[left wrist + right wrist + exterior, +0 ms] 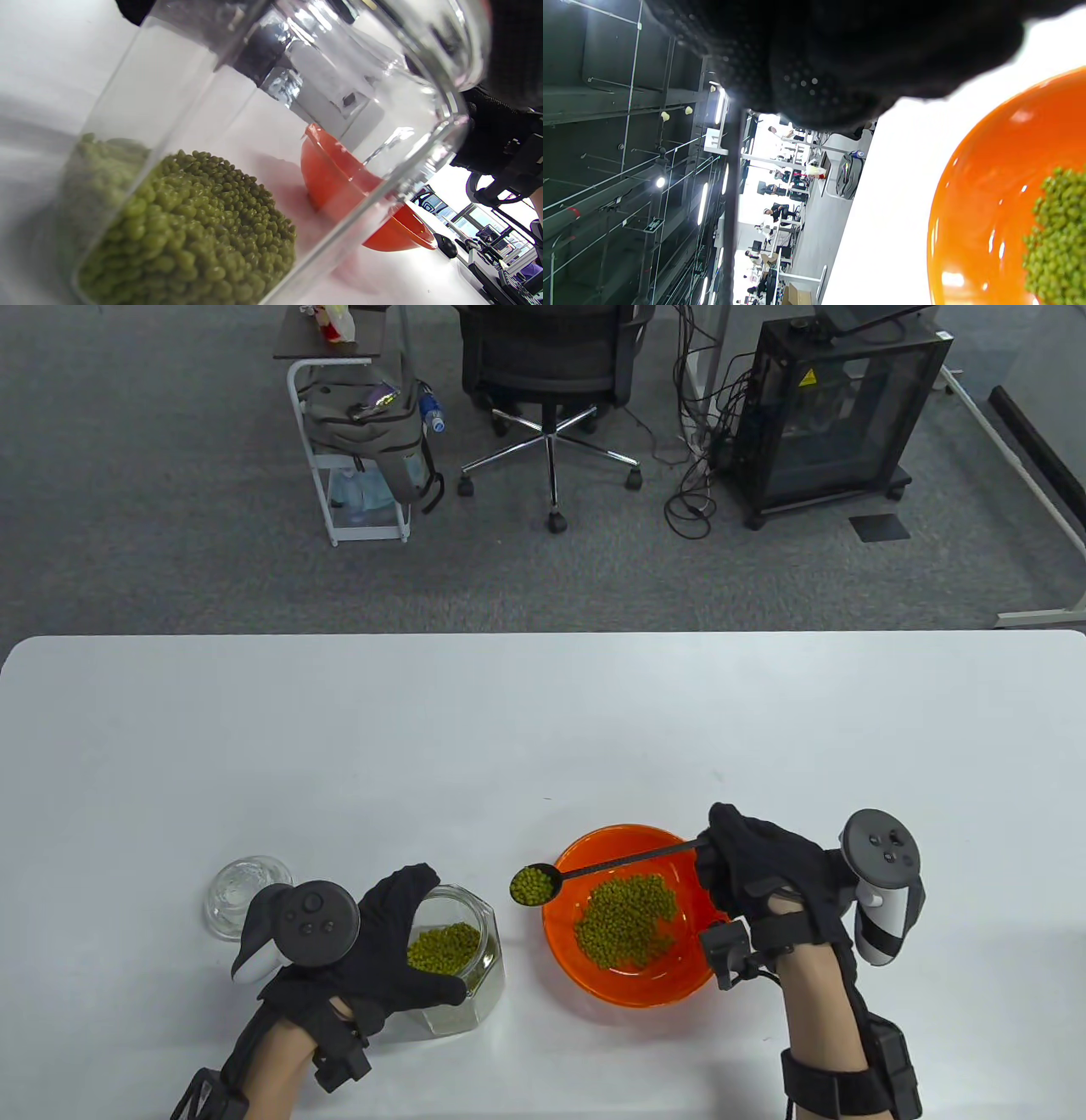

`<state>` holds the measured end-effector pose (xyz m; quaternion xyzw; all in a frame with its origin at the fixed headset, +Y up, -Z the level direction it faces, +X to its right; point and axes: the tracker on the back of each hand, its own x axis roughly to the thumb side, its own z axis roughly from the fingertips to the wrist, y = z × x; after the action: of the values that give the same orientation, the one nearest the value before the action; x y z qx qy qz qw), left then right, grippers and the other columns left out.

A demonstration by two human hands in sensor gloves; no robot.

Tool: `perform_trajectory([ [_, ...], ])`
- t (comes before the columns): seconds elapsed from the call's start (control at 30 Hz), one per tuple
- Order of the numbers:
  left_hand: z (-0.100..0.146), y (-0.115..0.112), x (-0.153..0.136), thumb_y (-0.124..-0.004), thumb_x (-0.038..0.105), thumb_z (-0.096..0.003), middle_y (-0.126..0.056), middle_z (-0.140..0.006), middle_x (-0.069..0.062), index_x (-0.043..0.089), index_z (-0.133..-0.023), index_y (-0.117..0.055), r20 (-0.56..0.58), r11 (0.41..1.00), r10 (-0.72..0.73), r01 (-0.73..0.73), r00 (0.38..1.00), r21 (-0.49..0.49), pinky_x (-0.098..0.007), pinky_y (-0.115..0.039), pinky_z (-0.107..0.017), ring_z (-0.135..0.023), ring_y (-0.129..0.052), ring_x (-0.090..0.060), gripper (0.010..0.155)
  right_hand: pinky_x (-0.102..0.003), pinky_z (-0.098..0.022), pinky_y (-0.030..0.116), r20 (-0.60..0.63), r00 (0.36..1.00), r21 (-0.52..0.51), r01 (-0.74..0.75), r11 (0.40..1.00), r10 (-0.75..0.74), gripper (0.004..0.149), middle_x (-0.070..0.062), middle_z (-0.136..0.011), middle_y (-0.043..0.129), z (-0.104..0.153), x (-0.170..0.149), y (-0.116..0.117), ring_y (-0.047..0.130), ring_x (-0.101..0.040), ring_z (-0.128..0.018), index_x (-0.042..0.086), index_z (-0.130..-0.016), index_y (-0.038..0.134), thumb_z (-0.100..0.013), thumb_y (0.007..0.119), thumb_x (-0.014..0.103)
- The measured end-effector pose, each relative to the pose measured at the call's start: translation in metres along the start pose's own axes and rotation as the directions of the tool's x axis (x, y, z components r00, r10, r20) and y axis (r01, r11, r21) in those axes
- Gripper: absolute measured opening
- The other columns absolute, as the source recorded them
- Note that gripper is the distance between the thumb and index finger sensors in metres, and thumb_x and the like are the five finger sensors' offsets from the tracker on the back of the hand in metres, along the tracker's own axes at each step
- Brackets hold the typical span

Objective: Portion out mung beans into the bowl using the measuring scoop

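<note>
A hexagonal glass jar (pixel 471 984) part full of green mung beans (pixel 441 948) stands at the front left, and my left hand (pixel 407 925) grips it around the top. In the left wrist view the jar (pixel 297 106) fills the frame, its beans (pixel 191 237) low inside. My right hand (pixel 721 857) pinches the handle of a black measuring scoop (pixel 533 885). The scoop's head is heaped with beans and hangs just outside the left rim of the orange bowl (pixel 594 848). A pile of beans (pixel 628 920) lies in the bowl, also visible in the right wrist view (pixel 1056 237).
The jar's glass lid (pixel 246 895) lies on the white table (pixel 509 729) left of my left hand. The orange bowl (pixel 984 203) sits close to the jar. Beyond the table's far edge stand an office chair (pixel 551 356) and a cart (pixel 356 432).
</note>
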<state>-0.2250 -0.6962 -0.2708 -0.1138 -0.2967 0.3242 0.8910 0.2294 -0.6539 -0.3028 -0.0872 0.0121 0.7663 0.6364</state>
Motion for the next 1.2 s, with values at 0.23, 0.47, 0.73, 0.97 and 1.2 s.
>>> perform_trajectory([
  [0.23,0.000,0.000,0.000,-0.089,0.082,-0.0392,-0.033,-0.115,-0.031,0.001,-0.109,-0.024,0.000,1.000,0.003,-0.003,1.000,0.000,-0.068,-0.057,-0.073,-0.103,-0.051,-0.062,0.125,-0.033,-0.011,0.088,-0.027,1.000,-0.028,-0.006,1.000,0.005,0.044,-0.012,-0.039,0.104,-0.003,-0.016,-0.032,0.101,-0.019,-0.012,0.009,-0.052,0.100,-0.050,0.077,0.047],
  [0.47,0.000,0.000,0.000,-0.089,0.082,-0.0391,-0.033,-0.115,-0.030,0.001,-0.109,-0.024,0.000,1.000,0.003,-0.003,1.000,0.001,-0.068,-0.057,-0.073,-0.103,-0.051,-0.062,0.125,-0.034,-0.012,0.088,-0.050,0.998,-0.042,-0.044,0.998,0.042,0.044,-0.013,-0.039,0.104,-0.004,-0.033,-0.051,0.100,-0.019,-0.013,0.009,-0.052,0.100,-0.050,0.077,0.047],
  [0.73,0.000,0.000,0.000,-0.088,0.082,-0.0394,-0.033,-0.115,-0.031,0.001,-0.109,-0.024,0.001,1.000,0.003,-0.003,1.000,-0.001,-0.068,-0.057,-0.073,-0.103,-0.051,-0.062,0.125,-0.034,-0.012,0.087,-0.070,0.991,-0.092,-0.124,0.988,0.118,0.045,-0.013,-0.039,0.104,-0.001,-0.041,-0.071,0.100,-0.020,-0.014,0.009,-0.052,0.101,-0.049,0.079,0.048],
  [0.97,0.000,0.000,0.000,-0.088,0.082,-0.0395,-0.033,-0.115,-0.031,0.001,-0.109,-0.024,0.001,1.000,0.003,-0.003,1.000,-0.002,-0.068,-0.057,-0.073,-0.103,-0.051,-0.062,0.124,-0.035,-0.014,0.087,-0.070,0.982,-0.113,-0.181,0.977,0.173,0.044,-0.013,-0.041,0.104,0.003,-0.041,-0.076,0.100,-0.021,-0.015,0.009,-0.053,0.101,-0.048,0.080,0.048],
  [1.2,0.000,0.000,0.000,-0.088,0.082,-0.0394,-0.033,-0.115,-0.031,0.001,-0.109,-0.024,0.001,1.000,0.003,-0.003,1.000,-0.003,-0.068,-0.057,-0.073,-0.103,-0.051,-0.062,0.125,-0.036,-0.016,0.087,-0.033,0.947,-0.095,-0.321,0.942,0.319,0.044,-0.014,-0.044,0.103,0.008,-0.033,-0.065,0.100,-0.022,-0.018,0.010,-0.054,0.101,-0.048,0.081,0.049],
])
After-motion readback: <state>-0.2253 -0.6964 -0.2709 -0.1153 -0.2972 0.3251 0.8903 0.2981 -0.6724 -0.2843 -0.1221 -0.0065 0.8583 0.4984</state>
